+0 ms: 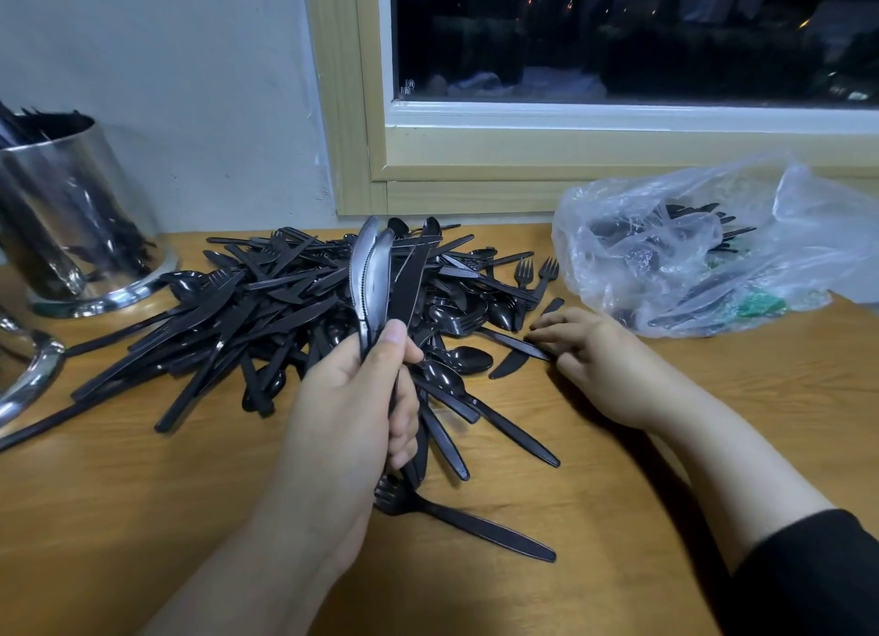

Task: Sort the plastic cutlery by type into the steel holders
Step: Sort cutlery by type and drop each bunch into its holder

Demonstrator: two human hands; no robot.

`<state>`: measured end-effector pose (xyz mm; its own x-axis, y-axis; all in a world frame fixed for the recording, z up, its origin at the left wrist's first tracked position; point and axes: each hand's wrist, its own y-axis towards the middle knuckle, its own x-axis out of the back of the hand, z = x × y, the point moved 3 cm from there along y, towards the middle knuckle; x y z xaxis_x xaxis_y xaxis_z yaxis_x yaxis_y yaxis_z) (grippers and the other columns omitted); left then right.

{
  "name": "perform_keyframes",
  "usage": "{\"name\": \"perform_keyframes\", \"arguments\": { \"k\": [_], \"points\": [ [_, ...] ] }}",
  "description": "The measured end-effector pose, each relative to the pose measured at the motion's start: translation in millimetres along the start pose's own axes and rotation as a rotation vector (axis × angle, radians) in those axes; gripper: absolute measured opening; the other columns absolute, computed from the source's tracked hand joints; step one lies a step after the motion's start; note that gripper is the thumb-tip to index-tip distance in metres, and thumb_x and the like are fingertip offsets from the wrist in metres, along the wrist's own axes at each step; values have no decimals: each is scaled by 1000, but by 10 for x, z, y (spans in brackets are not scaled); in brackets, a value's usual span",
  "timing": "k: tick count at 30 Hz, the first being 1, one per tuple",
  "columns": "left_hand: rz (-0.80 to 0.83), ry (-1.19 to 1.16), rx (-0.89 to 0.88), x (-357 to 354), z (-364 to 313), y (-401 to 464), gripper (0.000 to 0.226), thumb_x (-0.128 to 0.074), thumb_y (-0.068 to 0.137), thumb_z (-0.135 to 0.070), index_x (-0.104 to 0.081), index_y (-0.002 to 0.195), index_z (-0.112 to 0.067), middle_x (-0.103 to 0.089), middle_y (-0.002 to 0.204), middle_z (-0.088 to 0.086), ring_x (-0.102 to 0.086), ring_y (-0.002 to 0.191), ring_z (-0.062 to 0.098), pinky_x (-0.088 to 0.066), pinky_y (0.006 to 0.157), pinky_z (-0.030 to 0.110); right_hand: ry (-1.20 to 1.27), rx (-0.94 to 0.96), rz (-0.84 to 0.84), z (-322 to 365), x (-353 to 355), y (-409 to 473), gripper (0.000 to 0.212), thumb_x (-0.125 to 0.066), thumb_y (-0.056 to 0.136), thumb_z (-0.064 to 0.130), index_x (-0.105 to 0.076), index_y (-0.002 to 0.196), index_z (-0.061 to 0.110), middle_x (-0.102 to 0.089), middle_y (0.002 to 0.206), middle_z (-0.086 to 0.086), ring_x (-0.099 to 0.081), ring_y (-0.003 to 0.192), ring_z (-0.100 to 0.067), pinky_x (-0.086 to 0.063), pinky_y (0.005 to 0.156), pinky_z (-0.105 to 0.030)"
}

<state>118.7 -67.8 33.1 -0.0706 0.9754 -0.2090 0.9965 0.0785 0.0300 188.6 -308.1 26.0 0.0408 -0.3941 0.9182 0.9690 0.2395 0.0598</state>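
My left hand (352,398) grips a bundle of black plastic knives (376,274) upright above the cutlery pile (285,302) heaped toward the table's (142,516) back edge. My right fingers (551,331), loosely spread, touch a knife (511,362) beside the pile. A shiny steel holder (71,207) at the back-left corner holds dark cutlery; a crinkled clear bag (704,250) at back right holds more.

The knives (376,274) are shiny black plastic, like the pile of cutlery (285,312). The holder (71,217) is bright mirror-like steel. The table (713,398) is smooth wood. The bag (713,250) is thin, crinkly clear plastic.
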Motion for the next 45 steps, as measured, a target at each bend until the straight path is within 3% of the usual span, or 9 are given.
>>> {"name": "perform_keyframes", "arguments": {
  "k": [7, 11, 18, 24, 28, 32, 38, 41, 45],
  "points": [
    [-5, -13, 12, 18, -3, 25, 29, -47, 105, -26, -59, 87, -7, -40, 47, 4, -35, 36, 14, -34, 34, 26, -46, -92, 26, -57, 109, -92, 26, -65, 95, 25, -69, 120, 30, -60, 110, 8, -57, 99, -11, -43, 87, -24],
    [-37, 9, 4, 16, -24, 2, 28, -50, 104, -30, -60, 91, -8, -40, 50, 1, -37, 39, 14, -36, 37, 27, 10, -176, 52, -103, 181, -141, 7, -72, 91, 33, -66, 94, 29, -66, 90, 9, -58, 78, -4, -41, 66, -16],
    [-110, -39, -30, 40, -31, 1, 25, -48, 106, -30, -61, 95, -11, -40, 55, 1, -40, 41, 15, -38, 38, 27, 5, -254, 80, -58, 184, -177, 14, -73, 87, 30, -62, 80, 25, -66, 79, 6, -59, 72, -8, -43, 62, -25],
    [-200, -35, -72, 96, -41, 0, 23, -46, 107, -31, -60, 100, -14, -45, 60, -2, -43, 41, 14, -38, 38, 25, 55, -231, -60, -39, 256, -187, 16, -74, 87, 20, -60, 84, 28, -64, 78, 7, -58, 69, -7, -39, 58, -24],
    [-213, -144, -53, 111, -31, 27, 26, -54, 97, -37, -62, 102, -13, -41, 58, -3, -34, 38, 9, -31, 34, 22, 494, -34, -357, 195, 380, -234, 21, -74, 89, 15, -62, 100, 27, -66, 81, -1, -59, 71, -11, -46, 69, -24],
    [-215, -111, 11, 23, -9, -68, 24, -57, 102, -34, -72, 103, -16, -37, 60, -4, -30, 47, 10, -30, 40, 23, 896, 136, -323, 701, 147, -298, 25, -75, 81, 18, -65, 103, 23, -66, 77, 4, -56, 71, -6, -46, 71, -15],
    [-92, -38, 25, -72, 10, -107, 24, -65, 97, -33, -71, 75, -28, -35, 58, -2, -31, 48, 12, -27, 45, 26, 785, 235, -252, 1118, -112, -373, 18, -75, 87, 14, -75, 95, 30, -74, 83, 12, -68, 78, -5, -50, 73, -14],
    [-205, -46, -7, 24, -56, -60, 28, -58, 102, -32, -68, 81, -17, -43, 52, -3, -40, 43, 10, -34, 42, 21, 691, 229, -340, 1077, -110, -351, 13, -71, 91, 18, -76, 89, 29, -73, 83, 16, -66, 81, -1, -44, 72, -9],
    [-383, -4, -115, 296, -172, 57, 30, -51, 106, -36, -62, 87, -15, -54, 65, 2, -52, 54, 16, -45, 51, 32, 550, 136, -404, 915, -95, -299, 14, -68, 93, 25, -71, 80, 27, -70, 82, 17, -63, 79, 1, -40, 70, -8]
  ]
}}
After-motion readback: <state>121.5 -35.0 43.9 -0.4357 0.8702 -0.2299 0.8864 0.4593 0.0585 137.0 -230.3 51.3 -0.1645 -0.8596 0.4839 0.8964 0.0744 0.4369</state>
